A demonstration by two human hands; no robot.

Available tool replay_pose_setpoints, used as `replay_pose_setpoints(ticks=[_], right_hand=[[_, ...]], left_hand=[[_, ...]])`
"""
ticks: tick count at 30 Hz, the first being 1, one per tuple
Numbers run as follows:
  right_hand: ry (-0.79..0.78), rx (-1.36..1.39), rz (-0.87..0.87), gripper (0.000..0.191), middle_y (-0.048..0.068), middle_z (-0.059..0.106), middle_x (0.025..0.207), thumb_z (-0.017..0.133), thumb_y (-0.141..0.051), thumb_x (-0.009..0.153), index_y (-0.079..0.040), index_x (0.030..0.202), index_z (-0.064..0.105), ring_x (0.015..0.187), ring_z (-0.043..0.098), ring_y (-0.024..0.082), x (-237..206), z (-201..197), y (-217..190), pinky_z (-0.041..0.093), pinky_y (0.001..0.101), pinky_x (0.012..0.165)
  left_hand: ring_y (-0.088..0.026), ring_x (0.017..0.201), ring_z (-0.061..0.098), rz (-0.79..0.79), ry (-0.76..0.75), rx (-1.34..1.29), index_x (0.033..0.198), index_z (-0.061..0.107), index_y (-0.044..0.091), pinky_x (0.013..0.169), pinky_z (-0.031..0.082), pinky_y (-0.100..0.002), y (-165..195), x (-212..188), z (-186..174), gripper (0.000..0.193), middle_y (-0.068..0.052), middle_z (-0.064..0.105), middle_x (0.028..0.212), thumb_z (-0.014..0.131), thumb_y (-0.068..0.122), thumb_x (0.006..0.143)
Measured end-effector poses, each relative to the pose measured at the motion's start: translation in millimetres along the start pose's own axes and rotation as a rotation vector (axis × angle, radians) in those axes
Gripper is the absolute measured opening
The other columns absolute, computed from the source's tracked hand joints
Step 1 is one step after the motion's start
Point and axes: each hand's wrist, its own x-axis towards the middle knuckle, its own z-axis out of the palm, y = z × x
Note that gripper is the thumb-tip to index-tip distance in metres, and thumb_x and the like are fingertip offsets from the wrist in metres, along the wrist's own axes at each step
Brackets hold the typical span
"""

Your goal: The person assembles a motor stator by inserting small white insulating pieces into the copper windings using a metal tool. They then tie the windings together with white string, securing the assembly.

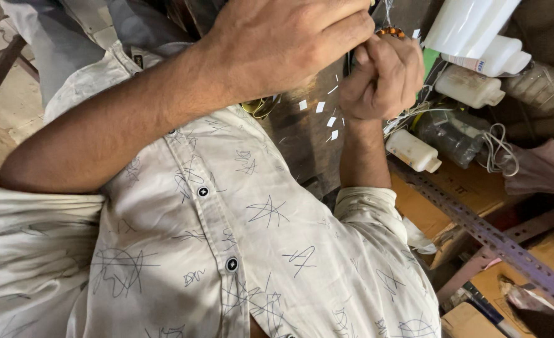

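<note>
Head view: my left hand (283, 47) curls shut at 12 o'clock; its contents I cannot tell. My right hand (383, 78) pinches the orange coil (391, 31) at 1 o'clock. I'd steady both over the bench (302, 134).

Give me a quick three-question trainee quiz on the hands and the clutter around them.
1. True or false: the right hand has a small orange part at its fingertips.
2. What lies just past the right hand, towards the picture's right edge? A) white plastic bottles B) a red bucket C) a stack of plates
3. In a few words: what lies scattered on the dark surface near the left hand?

Key: 1 true; 2 A; 3 small white scraps.
</note>
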Motion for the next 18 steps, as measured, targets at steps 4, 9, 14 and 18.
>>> replay_pose_setpoints(ticks=[4, 9, 14, 18], right_hand=[[-0.008, 0.346, 0.29, 0.032, 0.003, 0.056, 0.055, 0.056, -0.021, 0.107, -0.003, 0.081, 0.06, 0.044, 0.049, 0.01, -7, 5, 3, 0.036, 0.0272, 0.044], [-0.045, 0.971, 0.878, 0.04, 0.003, 0.043, 0.054, 0.058, -0.019, 0.111, -0.006, 0.075, 0.049, 0.038, 0.035, 0.009, -8, -9, -14, 0.028, 0.0258, 0.031], [-0.057, 0.866, 0.878, 0.043, 0.004, 0.044, 0.056, 0.058, -0.016, 0.113, -0.004, 0.075, 0.043, 0.037, 0.034, 0.009, -1, -10, -20, 0.024, 0.0257, 0.034], [-0.021, 0.909, 0.799, 0.045, 0.006, 0.044, 0.055, 0.059, -0.021, 0.114, -0.006, 0.074, 0.044, 0.041, 0.037, 0.014, 6, -5, -13, 0.027, 0.0283, 0.038]], left_hand=[[-0.011, 0.096, 0.065, 0.003, -0.045, -0.03, 0.1, 0.069, 0.008, 0.082, 0.052, -0.027, -2, 2, -3, 0.009, 0.001, 0.066, 0.101, 0.062, 0.013, 0.102], [-0.009, 0.101, 0.065, 0.002, -0.016, -0.017, 0.102, 0.065, 0.005, 0.081, 0.051, -0.026, 2, 2, -5, 0.007, 0.0, 0.065, 0.108, 0.059, 0.01, 0.102], [-0.009, 0.101, 0.066, -0.017, -0.05, -0.008, 0.103, 0.065, 0.008, 0.083, 0.05, -0.027, 5, 2, -12, 0.006, 0.002, 0.066, 0.11, 0.06, 0.01, 0.1], [-0.011, 0.099, 0.066, -0.03, -0.103, -0.075, 0.109, 0.067, 0.008, 0.082, 0.05, -0.027, 6, 10, -16, 0.011, 0.002, 0.066, 0.11, 0.061, 0.011, 0.1]])
